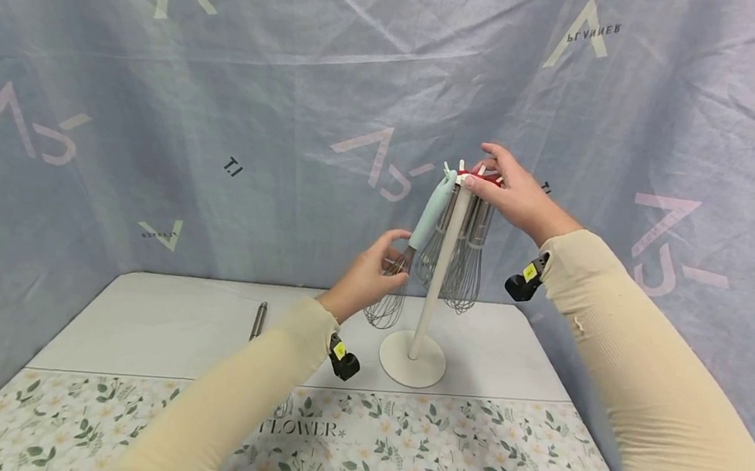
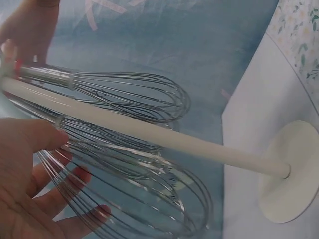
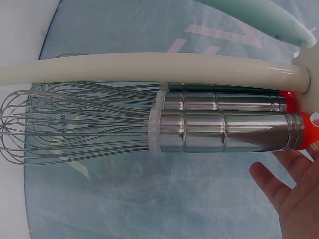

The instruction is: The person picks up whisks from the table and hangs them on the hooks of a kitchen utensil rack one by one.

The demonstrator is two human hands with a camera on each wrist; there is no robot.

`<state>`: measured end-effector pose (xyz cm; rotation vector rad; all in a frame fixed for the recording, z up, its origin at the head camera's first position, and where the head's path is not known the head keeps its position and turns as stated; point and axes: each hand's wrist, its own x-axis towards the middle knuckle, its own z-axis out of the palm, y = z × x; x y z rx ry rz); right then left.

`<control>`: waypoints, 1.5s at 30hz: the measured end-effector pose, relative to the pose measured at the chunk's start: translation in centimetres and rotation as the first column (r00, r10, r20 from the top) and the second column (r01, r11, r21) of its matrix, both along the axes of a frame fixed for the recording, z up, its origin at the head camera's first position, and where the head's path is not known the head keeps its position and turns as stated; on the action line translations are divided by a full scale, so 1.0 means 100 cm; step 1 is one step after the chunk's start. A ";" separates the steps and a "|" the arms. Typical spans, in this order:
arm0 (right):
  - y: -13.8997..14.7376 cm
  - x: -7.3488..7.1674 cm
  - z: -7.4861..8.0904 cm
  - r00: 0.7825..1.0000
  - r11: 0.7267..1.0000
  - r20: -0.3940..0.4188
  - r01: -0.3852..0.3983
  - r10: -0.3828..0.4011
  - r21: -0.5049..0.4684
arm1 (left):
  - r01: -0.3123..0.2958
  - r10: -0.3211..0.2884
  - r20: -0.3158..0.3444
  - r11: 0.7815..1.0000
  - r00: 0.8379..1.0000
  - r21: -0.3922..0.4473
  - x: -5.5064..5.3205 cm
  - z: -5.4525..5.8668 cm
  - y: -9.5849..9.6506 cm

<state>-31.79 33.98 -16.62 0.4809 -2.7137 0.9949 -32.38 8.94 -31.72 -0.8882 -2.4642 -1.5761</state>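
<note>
A white whisk stand (image 1: 441, 274) with a round base stands upright on the table. Several metal-handled whisks (image 3: 229, 132) with red ends hang from its top. A whisk with a mint handle (image 1: 432, 212) leans at the top's left side, its loop end at a hook. My left hand (image 1: 371, 272) holds this whisk where wires meet handle; in the left wrist view its thumb and fingers (image 2: 47, 194) lie on either side of the wires. At the stand's top, my right hand (image 1: 511, 192) grips with the thumb in front and fingers behind, near the red ends.
Another metal-handled whisk (image 1: 259, 321) lies on the table left of the stand, partly hidden by my left forearm. A floral strip (image 1: 466, 440) crosses the white table (image 1: 186, 322). A grey-blue printed cloth (image 1: 277, 138) hangs behind.
</note>
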 end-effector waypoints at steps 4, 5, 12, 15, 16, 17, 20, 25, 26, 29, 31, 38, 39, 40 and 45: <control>-0.001 -0.002 -0.001 1.000 1.000 -0.002 -0.004 0.004 -0.001 | 0.006 -0.006 0.031 1.000 1.000 0.001 -0.002 -0.010 0.002; -0.001 -0.002 -0.001 1.000 1.000 -0.003 -0.006 0.006 0.000 | 0.004 -0.003 0.034 1.000 0.999 -0.005 -0.003 -0.013 0.002; -0.002 -0.006 0.000 1.000 1.000 -0.009 -0.014 0.014 0.005 | -0.030 0.034 0.083 0.998 0.996 -0.050 -0.007 -0.034 0.005; -0.003 -0.006 0.000 1.000 1.000 -0.013 -0.014 0.014 0.010 | -0.038 0.044 0.118 0.998 0.992 -0.053 -0.006 -0.039 0.007; -0.003 -0.007 0.000 1.000 1.000 -0.015 -0.015 0.015 0.011 | -0.038 0.044 0.129 0.998 0.991 -0.053 -0.006 -0.040 0.008; -0.003 -0.007 0.000 1.000 1.000 -0.018 -0.016 0.016 0.012 | -0.036 0.044 0.143 0.998 0.989 -0.054 -0.005 -0.040 0.008; -0.005 -0.007 0.000 1.000 1.000 -0.014 -0.020 0.020 0.008 | -0.033 0.042 0.165 0.998 0.985 -0.060 -0.004 -0.041 0.008; -0.005 -0.005 0.002 1.000 0.999 -0.006 -0.023 0.023 0.025 | -0.030 0.042 0.179 0.997 0.983 -0.069 0.000 -0.041 -0.001; -0.005 -0.004 0.002 1.000 0.999 -0.006 -0.025 0.025 0.033 | -0.031 0.042 0.181 0.997 0.983 -0.065 0.001 -0.041 -0.004; -0.003 -0.004 0.004 0.999 0.998 0.004 -0.052 0.052 0.046 | -0.035 0.043 0.167 0.998 0.985 -0.046 0.005 -0.040 -0.018; -0.001 -0.005 0.006 0.995 0.995 0.025 -0.099 0.099 0.011 | -0.044 0.048 0.148 0.999 0.988 -0.032 0.009 -0.039 -0.031; 0.008 -0.004 0.016 0.970 0.964 0.104 -0.198 0.218 -0.177 | -0.078 0.076 0.135 0.997 0.988 0.007 0.022 -0.034 -0.080; 0.009 -0.003 0.017 0.968 0.961 0.109 -0.204 0.227 -0.185 | -0.080 0.078 0.133 0.997 0.988 0.014 0.022 -0.036 -0.087; 0.011 -0.003 0.017 0.965 0.958 0.115 -0.210 0.234 -0.193 | -0.084 0.080 0.134 0.996 0.988 0.023 0.022 -0.037 -0.094; 0.015 -0.003 0.017 0.958 0.945 0.114 -0.234 0.265 -0.229 | -0.122 0.111 0.158 0.990 0.981 0.064 0.025 -0.046 -0.130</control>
